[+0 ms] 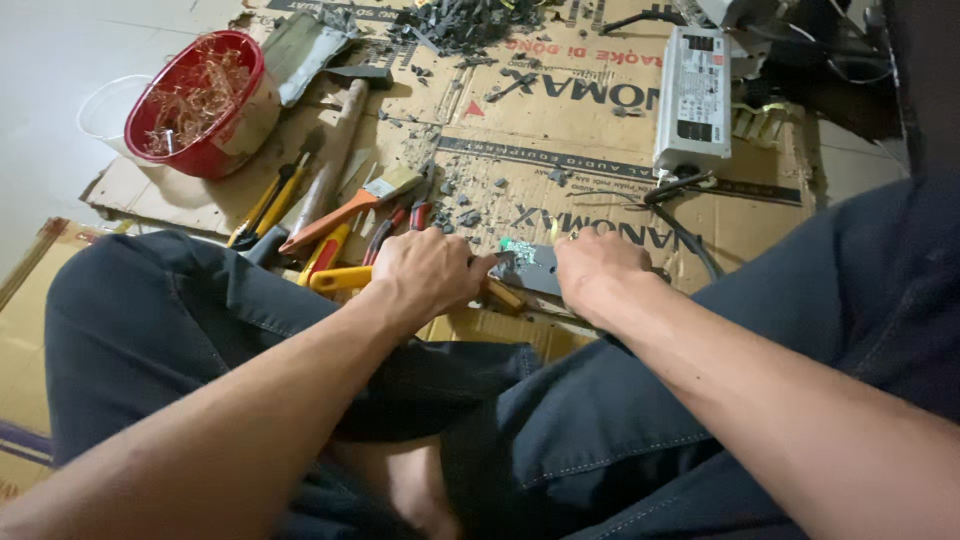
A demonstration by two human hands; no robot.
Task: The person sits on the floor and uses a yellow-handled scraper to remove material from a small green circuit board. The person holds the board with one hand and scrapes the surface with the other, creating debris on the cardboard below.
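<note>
Head view: a person sits cross-legged on flattened cardboard [600, 130] spread over the floor, both hands closed around a small dark board [530, 268] held just beyond the knees. The left hand [425, 272] is curled into a near fist at the board's left edge, apparently gripping something there, though the fingers hide what. The right hand [600, 268] is likewise clenched, knuckles up, pinning the board's right side; whether it also holds a tool cannot be told. The board, with a speck of green at its top edge, sits between the two fists, seemingly braced low against the cardboard so that it stays steady.

Tools lie fanned within the left hand's reach: a hammer [340, 140], an orange-handled scraper [350, 205], pliers [400, 222] with red grips and yellow-handled screwdrivers [265, 200]. A red bucket [205, 100] at upper left is filled with a tangle of copper-coloured wire, with a clear plastic cup [105, 105] just beside it. A heap of dark fragments [460, 22] lies at the cardboard's far edge, with smaller chips scattered toward the hands. A white oblong power unit [692, 98] rests at upper right, its black cable [690, 235] trailing toward the right hand.
</note>
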